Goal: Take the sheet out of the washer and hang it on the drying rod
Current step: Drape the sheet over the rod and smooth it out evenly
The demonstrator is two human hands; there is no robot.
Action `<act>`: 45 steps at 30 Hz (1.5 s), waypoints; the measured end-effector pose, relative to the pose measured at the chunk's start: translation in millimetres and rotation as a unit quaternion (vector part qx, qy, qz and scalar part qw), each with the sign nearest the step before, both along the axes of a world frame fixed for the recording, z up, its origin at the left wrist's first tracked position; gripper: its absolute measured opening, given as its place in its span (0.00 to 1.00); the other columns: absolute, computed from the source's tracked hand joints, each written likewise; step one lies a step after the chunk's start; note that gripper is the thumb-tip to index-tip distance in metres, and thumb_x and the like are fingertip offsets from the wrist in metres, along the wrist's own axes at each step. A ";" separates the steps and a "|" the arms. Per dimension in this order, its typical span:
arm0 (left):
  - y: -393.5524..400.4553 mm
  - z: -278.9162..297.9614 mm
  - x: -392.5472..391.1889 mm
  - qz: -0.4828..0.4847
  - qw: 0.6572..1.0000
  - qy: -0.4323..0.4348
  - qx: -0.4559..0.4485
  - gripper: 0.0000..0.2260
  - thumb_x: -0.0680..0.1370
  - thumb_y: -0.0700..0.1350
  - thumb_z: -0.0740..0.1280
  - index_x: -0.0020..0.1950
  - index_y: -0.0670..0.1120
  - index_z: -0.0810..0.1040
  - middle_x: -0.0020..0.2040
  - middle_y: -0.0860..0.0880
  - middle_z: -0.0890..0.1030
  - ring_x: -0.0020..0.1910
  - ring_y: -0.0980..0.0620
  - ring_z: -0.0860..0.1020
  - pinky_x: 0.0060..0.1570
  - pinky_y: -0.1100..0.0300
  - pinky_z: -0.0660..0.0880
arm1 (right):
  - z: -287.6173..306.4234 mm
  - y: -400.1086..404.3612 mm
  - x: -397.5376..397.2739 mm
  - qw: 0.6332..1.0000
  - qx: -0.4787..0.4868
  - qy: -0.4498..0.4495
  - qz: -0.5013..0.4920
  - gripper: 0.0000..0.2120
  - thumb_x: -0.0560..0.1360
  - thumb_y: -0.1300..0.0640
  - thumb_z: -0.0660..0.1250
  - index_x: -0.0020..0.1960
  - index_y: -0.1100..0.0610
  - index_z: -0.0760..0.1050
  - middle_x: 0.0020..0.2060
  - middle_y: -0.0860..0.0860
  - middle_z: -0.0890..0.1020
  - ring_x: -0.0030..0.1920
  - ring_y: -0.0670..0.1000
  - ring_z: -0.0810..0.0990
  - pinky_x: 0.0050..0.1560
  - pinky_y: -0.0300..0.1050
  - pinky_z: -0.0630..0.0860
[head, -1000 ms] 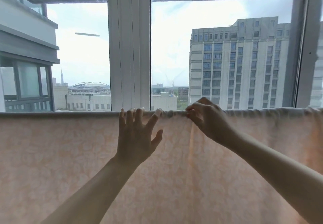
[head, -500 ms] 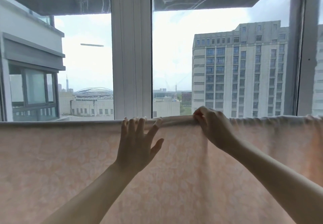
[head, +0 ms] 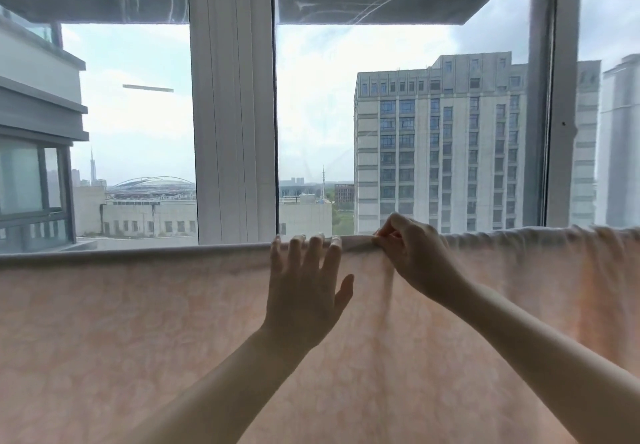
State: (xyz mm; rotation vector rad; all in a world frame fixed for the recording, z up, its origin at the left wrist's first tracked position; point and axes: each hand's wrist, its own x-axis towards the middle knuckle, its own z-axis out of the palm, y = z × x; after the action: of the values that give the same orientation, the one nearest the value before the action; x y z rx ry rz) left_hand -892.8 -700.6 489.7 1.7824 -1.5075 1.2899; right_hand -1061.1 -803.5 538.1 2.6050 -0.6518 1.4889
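We see the pale peach sheet [head: 145, 332] draped over the drying rod, which it covers entirely, spanning the view from left to right in front of the window [head: 232, 104]. Our left hand [head: 304, 291] lies flat against the cloth, fingers straight and spread, tips at the top fold. Just to its right, our right hand [head: 412, 256] pinches the sheet's top edge between thumb and curled fingers, where the fabric bunches.
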 end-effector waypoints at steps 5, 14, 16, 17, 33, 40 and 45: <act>-12.2 -6.8 -4.4 0.009 1.000 -0.019 -0.015 0.25 0.77 0.61 0.57 0.67 0.48 0.70 0.61 0.42 0.74 0.60 0.39 0.73 0.64 0.34 0.63 | -3.1 -0.4 -15.7 0.999 0.010 0.015 0.030 0.03 0.76 0.54 0.67 0.46 0.54 0.78 0.45 0.45 0.85 0.42 0.42 0.83 0.45 0.34 0.79; -13.4 -4.5 -0.1 -0.013 1.000 0.017 -0.013 0.25 0.74 0.62 0.61 0.67 0.50 0.72 0.60 0.44 0.75 0.59 0.40 0.73 0.64 0.36 0.65 | 39.0 -16.9 -20.5 0.984 0.129 0.119 -0.024 0.14 0.79 0.54 0.64 0.36 0.57 0.74 0.28 0.48 0.75 0.24 0.44 0.69 0.27 0.33 0.65; -12.9 -3.6 2.8 -0.019 1.000 0.019 -0.014 0.25 0.74 0.61 0.61 0.66 0.50 0.72 0.59 0.44 0.75 0.58 0.40 0.73 0.62 0.38 0.67 | 44.2 -20.8 -17.3 0.974 0.151 0.169 -0.021 0.17 0.79 0.54 0.65 0.32 0.55 0.72 0.25 0.48 0.71 0.25 0.45 0.66 0.28 0.37 0.64; -12.4 -3.7 4.1 -0.020 1.000 0.016 -0.018 0.25 0.74 0.61 0.62 0.66 0.50 0.72 0.58 0.44 0.75 0.58 0.40 0.73 0.62 0.38 0.67 | 45.4 -22.5 -16.4 0.972 0.154 0.177 -0.011 0.16 0.79 0.54 0.65 0.33 0.55 0.73 0.26 0.47 0.72 0.26 0.45 0.67 0.29 0.36 0.65; -15.2 0.3 -17.8 -0.028 1.000 -0.011 0.002 0.27 0.72 0.62 0.62 0.66 0.47 0.71 0.59 0.43 0.74 0.57 0.38 0.73 0.62 0.34 0.64 | 30.5 -20.4 -26.7 0.995 0.070 0.050 -0.058 0.05 0.77 0.59 0.68 0.48 0.60 0.81 0.37 0.48 0.80 0.37 0.38 0.76 0.36 0.23 0.70; -33.9 -4.2 -49.0 -0.042 0.999 -0.021 -0.004 0.29 0.72 0.61 0.65 0.67 0.47 0.71 0.61 0.41 0.75 0.59 0.37 0.73 0.65 0.30 0.61 | 24.2 -15.4 -30.3 0.996 0.063 0.045 -0.052 0.04 0.77 0.60 0.67 0.45 0.58 0.79 0.34 0.48 0.80 0.33 0.41 0.78 0.35 0.28 0.73; -37.2 -9.2 -38.8 -0.044 0.998 -0.042 -0.025 0.30 0.71 0.61 0.67 0.68 0.47 0.71 0.61 0.40 0.75 0.60 0.36 0.74 0.65 0.30 0.61 | 18.1 -12.2 -48.8 0.992 0.123 0.002 0.012 0.04 0.78 0.58 0.67 0.50 0.55 0.80 0.41 0.45 0.83 0.39 0.40 0.81 0.44 0.32 0.77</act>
State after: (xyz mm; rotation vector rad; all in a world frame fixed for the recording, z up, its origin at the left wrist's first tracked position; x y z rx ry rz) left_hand -931.6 -737.8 480.4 1.6308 -1.5679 1.3621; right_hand -1110.0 -815.7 556.2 2.8026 -0.8572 1.4982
